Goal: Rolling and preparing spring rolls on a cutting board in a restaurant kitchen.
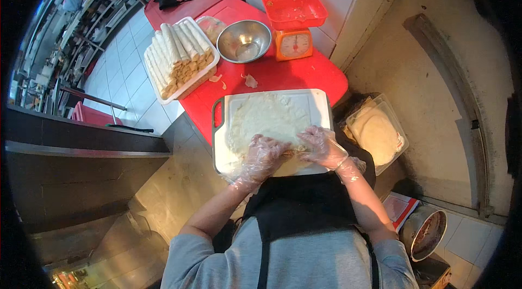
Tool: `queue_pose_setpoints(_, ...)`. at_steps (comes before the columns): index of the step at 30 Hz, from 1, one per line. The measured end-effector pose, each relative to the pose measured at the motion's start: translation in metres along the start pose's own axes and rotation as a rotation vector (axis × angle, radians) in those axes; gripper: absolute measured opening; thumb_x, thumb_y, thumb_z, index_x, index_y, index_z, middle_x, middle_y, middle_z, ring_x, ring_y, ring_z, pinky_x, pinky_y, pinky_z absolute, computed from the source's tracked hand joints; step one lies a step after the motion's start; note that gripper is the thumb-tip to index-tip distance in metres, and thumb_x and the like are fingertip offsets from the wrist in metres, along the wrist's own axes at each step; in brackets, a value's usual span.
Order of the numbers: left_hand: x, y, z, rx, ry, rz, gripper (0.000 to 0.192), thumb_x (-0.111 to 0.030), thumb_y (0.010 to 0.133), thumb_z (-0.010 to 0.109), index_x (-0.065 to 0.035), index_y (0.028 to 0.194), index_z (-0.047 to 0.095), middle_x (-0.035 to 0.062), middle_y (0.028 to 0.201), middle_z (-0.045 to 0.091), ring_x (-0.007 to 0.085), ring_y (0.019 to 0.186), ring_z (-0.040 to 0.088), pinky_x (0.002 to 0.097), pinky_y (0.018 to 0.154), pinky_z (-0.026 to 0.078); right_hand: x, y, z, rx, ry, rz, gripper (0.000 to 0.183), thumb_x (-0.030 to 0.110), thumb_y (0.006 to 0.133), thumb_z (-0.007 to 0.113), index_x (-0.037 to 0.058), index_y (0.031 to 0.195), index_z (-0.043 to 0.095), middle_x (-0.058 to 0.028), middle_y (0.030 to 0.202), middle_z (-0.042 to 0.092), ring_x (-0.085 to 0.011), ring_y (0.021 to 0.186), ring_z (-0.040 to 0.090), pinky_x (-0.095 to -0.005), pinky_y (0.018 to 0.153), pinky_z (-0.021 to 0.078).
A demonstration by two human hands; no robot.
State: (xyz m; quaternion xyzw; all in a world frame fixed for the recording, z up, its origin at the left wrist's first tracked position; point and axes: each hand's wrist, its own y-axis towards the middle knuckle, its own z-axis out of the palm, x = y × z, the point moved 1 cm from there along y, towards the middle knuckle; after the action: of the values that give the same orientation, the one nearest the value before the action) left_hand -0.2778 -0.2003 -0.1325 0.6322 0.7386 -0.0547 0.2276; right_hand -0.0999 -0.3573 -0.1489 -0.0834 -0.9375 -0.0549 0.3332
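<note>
A thin round whitish wrapper sheet (269,115) is spread over a white cutting board (320,105) with a grey rim and handle. My left hand (264,157), in a clear plastic glove, has its curled fingers on the sheet's near part. Opposite it, my right hand (325,148), gloved the same way, grips that near part too. Between the fingertips shows a little brownish filling (290,152), mostly covered by the hands and the wrapper.
On the red table (326,73) stand a white tray (174,95) of stacked rolls (179,48), a steel bowl (244,42), a plastic bag (211,28) and an orange scale (293,44) with a red pan. Right of me are a clear container (393,154) of wrappers (373,130) and a metal pot (428,234).
</note>
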Motion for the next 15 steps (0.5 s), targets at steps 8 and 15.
queue_pose_setpoints(8, 0.061, -0.052, -0.025, -0.024, -0.071, -0.003, 0.039, -0.03, 0.071, 0.081, -0.0158, 0.106, 0.071, 0.0043, 0.092, 0.069, 0.0254, 0.089, 0.063, 0.0435, 0.087, 0.043, 0.009, 0.008, -0.006, -0.006, -0.018, 0.028, 0.065, 0.043, 0.07, 0.08, 0.007, 0.123, 0.066, -0.0175, 0.118, 0.061, -0.0338, 0.115, 0.056, -0.0418, 0.101, 0.043)
queue_pose_setpoints(15, 0.068, -0.046, -0.021, -0.058, -0.259, 0.02, 0.043, -0.024, 0.065, 0.086, -0.0084, 0.103, 0.072, 0.0098, 0.089, 0.067, 0.0305, 0.082, 0.064, 0.041, 0.071, 0.049, 0.031, 0.039, 0.039, -0.042, -0.203, -0.305, 0.02, 0.029, 0.085, 0.067, 0.01, 0.082, 0.063, -0.0088, 0.087, 0.06, -0.0312, 0.087, 0.06, -0.0453, 0.075, 0.0445)
